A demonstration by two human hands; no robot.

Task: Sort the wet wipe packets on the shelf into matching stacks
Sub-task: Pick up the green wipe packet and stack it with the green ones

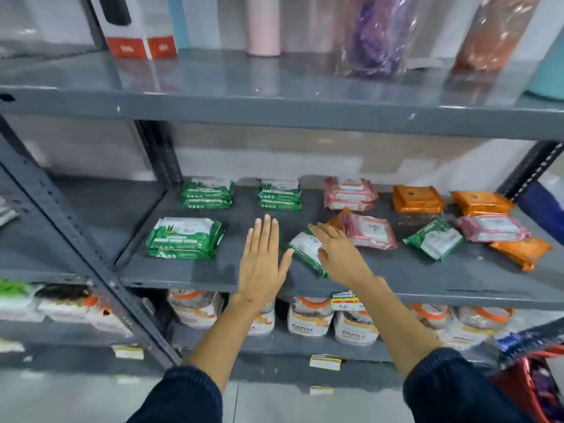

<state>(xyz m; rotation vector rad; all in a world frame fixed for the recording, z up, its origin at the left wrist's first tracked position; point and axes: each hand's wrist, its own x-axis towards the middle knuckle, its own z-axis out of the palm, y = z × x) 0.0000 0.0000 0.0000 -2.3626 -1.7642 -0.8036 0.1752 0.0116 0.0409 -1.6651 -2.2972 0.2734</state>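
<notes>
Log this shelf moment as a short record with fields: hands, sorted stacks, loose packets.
left hand: open, flat, touching nothing
right hand: resting on loose green packet, grip unclear
green stacks: three, front-left stack and two at back
pink stack: back, centre-right
orange stacks: two, back right
loose packets: second green packet, pink packets, orange packet

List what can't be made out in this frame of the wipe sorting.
- Head view: the right hand covers part of the green packet, so its grip is unclear.
- The orange packet is mostly hidden under the pink packet.
- Packet print is too small and blurred to read.
- The upper-shelf items are cut off by the top edge.
</notes>
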